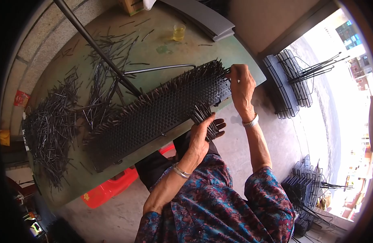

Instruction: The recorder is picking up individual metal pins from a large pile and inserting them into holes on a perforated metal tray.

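Note:
A long black panel (154, 115) full of small round holes lies slantwise along the table's near edge. Thin dark sticks (170, 84) stand in a dense row along its far side, thickest at the right end. My left hand (199, 137) is closed around a bundle of the same thin black sticks (202, 112), held just over the panel's near edge. At the panel's right end my right hand (242, 85) has its fingers pinched together beside the standing sticks. What lies between those fingertips is hidden.
Loose black sticks (53, 117) heap on the green table (162, 48) at the left. A dark pole (91, 40) with a bent metal rod (160, 68) crosses it. Farther back are a cup of yellow liquid (179, 32) and stacked grey sheets (204, 16). A red stool (111, 188) sits below.

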A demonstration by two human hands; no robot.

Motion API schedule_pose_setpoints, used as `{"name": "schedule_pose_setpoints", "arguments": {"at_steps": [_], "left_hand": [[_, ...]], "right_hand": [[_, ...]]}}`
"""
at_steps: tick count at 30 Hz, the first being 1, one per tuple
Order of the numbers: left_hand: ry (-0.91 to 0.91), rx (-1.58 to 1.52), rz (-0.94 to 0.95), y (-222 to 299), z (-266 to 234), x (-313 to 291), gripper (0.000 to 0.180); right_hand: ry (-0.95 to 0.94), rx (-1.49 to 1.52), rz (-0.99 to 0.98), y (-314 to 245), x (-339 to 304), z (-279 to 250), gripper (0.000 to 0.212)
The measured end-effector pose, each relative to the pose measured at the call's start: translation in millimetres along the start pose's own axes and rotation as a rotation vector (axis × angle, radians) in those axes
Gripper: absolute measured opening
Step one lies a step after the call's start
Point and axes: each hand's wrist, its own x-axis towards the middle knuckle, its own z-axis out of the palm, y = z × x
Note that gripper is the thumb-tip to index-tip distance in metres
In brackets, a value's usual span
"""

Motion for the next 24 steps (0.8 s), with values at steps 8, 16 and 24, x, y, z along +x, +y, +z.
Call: {"name": "schedule_pose_setpoints", "arguments": {"at_steps": [8, 16, 24], "left_hand": [[-0.003, 0.004, -0.02, 0.5, 0.4, 0.0, 0.024], [-0.004, 0.002, -0.029, 0.7, 0.0, -0.9, 0.024], [0.038, 0.037, -0.039, 0.1, -1.2, 0.2, 0.019]], "right_hand": [[-0.026, 0.024, -0.04, -2.1, 1.5, -1.9, 0.007], [-0.156, 0.052, -0.054, 0.8, 2.0, -7.2, 0.004], [-0.177, 0.03, -0.032, 7.3, 3.9, 0.0, 0.005]]}}
